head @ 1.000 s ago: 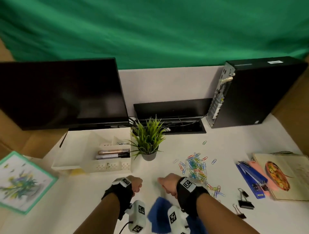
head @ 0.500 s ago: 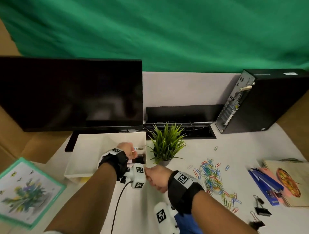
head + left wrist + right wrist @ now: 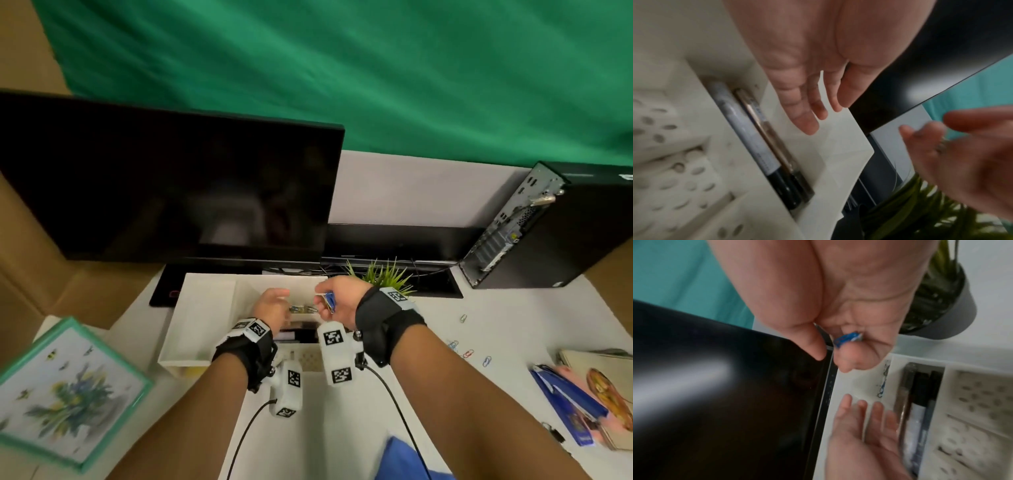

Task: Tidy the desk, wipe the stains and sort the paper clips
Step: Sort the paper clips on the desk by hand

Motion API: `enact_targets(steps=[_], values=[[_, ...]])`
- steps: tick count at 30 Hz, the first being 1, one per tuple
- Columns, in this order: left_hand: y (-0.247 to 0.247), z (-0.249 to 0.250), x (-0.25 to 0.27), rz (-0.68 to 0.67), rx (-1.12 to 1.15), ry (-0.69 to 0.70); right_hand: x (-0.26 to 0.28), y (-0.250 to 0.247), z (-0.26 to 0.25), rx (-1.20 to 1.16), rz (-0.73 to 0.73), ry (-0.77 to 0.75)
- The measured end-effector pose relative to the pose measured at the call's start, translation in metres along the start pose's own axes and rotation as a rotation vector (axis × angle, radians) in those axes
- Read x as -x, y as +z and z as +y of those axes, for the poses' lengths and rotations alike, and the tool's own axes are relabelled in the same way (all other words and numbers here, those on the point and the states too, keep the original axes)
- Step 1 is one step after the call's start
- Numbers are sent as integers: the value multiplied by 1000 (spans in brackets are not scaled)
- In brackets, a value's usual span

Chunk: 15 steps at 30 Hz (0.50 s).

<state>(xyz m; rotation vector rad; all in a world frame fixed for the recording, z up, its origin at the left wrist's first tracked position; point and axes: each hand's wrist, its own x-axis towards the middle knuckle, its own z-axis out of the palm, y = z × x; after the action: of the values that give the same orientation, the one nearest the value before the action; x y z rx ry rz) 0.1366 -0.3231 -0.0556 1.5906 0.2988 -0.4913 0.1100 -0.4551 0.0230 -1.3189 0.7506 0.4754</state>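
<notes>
Blue clip (image 3: pixel 847 339) being pinched between right hand's (image 3: pixel 337 301) thumb and curled fingers, hovering above the white organiser (image 3: pixel 205 308), probably for dropping into the compartment already holding a few clips (image 3: pixel 303 310). Left hand (image 3: pixel 270 306) spreading relaxed and empty over the same compartment, fingers (image 3: pixel 807 123) apart, possibly steadying or guiding. Counting two pens (image 3: pixel 764 146) lying side by side in the adjoining slot. Lying loose on the desk (image 3: pixel 342 428) to the right, four clips (image 3: pixel 467 353) showing, well apart from the organiser.
</notes>
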Motion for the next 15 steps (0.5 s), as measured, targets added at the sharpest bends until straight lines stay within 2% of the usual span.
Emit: enact_targets(steps=[3, 10, 12, 15], values=[[-7, -9, 8, -36, 6, -65, -16, 8, -6, -58, 26, -31], [-11, -26, 19, -120, -111, -221, -23, 12, -3, 0, 84, -128], [-10, -30, 23, -155, -201, -246, -14, 12, 1, -18, 47, -145], [-2, -33, 30, -216, -429, -249, 18, 10, 7, -200, -91, -120]])
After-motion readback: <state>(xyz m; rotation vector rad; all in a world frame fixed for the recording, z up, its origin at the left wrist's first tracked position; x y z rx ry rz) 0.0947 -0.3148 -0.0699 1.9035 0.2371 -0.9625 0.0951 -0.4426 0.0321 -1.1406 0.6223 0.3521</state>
